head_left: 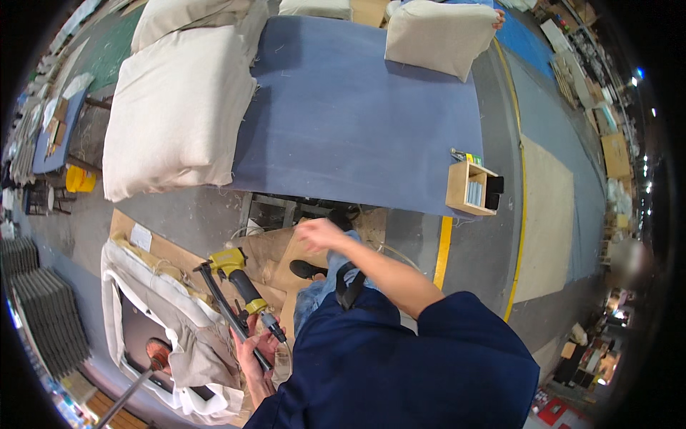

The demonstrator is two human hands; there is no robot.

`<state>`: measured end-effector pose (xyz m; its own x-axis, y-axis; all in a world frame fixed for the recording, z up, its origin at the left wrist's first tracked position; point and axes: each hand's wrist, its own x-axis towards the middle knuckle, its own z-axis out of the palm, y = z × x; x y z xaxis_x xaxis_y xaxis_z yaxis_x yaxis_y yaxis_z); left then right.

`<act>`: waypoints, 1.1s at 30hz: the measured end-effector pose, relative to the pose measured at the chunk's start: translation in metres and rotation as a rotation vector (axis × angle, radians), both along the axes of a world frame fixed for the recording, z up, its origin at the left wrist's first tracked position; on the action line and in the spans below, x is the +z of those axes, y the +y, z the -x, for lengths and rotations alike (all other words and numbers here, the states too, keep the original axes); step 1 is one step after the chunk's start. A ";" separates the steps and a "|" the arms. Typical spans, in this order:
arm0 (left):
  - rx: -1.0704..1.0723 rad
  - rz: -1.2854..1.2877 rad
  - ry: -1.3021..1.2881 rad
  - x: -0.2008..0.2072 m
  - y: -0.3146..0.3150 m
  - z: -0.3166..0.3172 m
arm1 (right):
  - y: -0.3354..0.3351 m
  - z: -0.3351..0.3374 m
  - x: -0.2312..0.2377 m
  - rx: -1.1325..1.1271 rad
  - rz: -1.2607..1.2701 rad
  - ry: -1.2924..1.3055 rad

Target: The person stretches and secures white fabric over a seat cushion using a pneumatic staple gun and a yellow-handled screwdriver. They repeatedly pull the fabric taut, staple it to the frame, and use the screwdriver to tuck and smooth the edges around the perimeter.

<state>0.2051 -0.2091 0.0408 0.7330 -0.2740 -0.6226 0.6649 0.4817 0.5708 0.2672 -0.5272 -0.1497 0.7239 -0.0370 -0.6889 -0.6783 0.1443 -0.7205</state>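
Observation:
My left hand (259, 352) is closed round the lower end of a nail or staple gun (246, 287), near its long black magazine and hose fitting. The gun has a yellow head and a black grip, its head pointing away from me. In front of my body, my right hand (320, 234) hangs in the air with its fingers curled; whatever may be in them is hidden. Left of the gun lies an upside-down upholstered piece (182, 350), with beige fabric and white padding round an open frame. An orange-red round part (158, 354) on a metal rod shows inside its opening.
Ahead stands a blue-covered table (357, 121). Stacked beige cushions (175, 118) occupy its left side. A small wooden box (468, 189) sits at its right corner. Another person's hand (499, 19) touches a beige cushion (439, 39) at the far right. Cardboard (286, 268) lies near my feet.

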 end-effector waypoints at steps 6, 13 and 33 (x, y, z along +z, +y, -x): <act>-0.092 0.015 0.080 -0.016 -0.064 -0.014 | -0.210 0.190 -0.089 -0.807 0.289 0.356; -0.033 0.050 0.293 -0.043 -0.140 -0.012 | -0.413 0.301 -0.098 -0.777 1.238 0.569; -0.017 0.055 0.511 -0.057 -0.204 -0.001 | -0.523 0.296 -0.105 -0.181 1.234 0.689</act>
